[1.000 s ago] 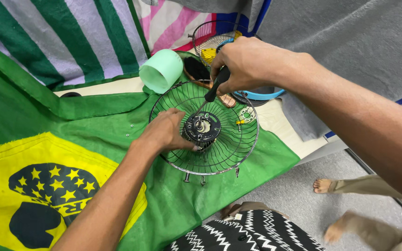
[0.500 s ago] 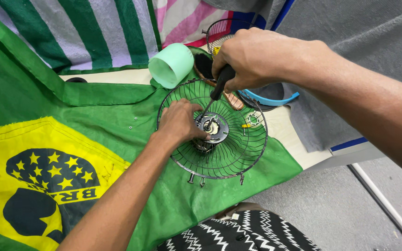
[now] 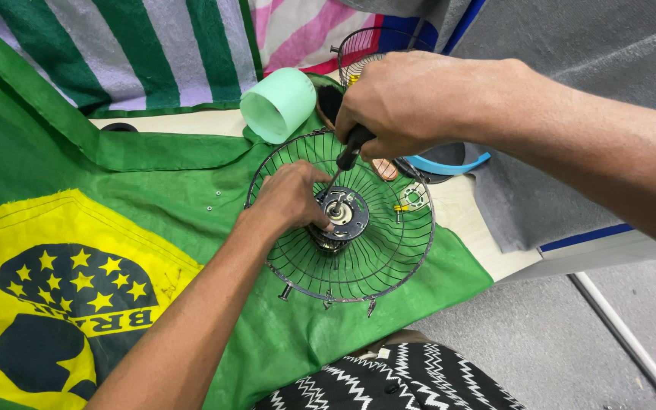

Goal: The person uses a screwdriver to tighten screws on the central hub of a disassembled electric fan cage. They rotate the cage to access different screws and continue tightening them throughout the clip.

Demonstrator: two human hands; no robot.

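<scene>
A round wire fan guard (image 3: pixel 358 266) lies on a green and yellow flag cloth (image 3: pixel 153 228) spread over a table. A small fan motor (image 3: pixel 341 212) sits at the guard's centre. My left hand (image 3: pixel 288 199) grips the motor's left side from above. My right hand (image 3: pixel 411 102) is closed around the black handle of a screwdriver (image 3: pixel 349 154), whose tip points down at the motor's top plate.
A pale green cup (image 3: pixel 279 105) lies on its side behind the guard. A second wire guard (image 3: pixel 366 49) and a blue ring (image 3: pixel 449 161) sit at the back right. Small screws (image 3: pixel 212 205) lie on the cloth. Striped cloth hangs behind; a patterned garment (image 3: pixel 389 380) is below.
The view has shifted slightly. My left hand stays on the motor, and my right hand has lowered the screwdriver tip closer onto the motor plate.
</scene>
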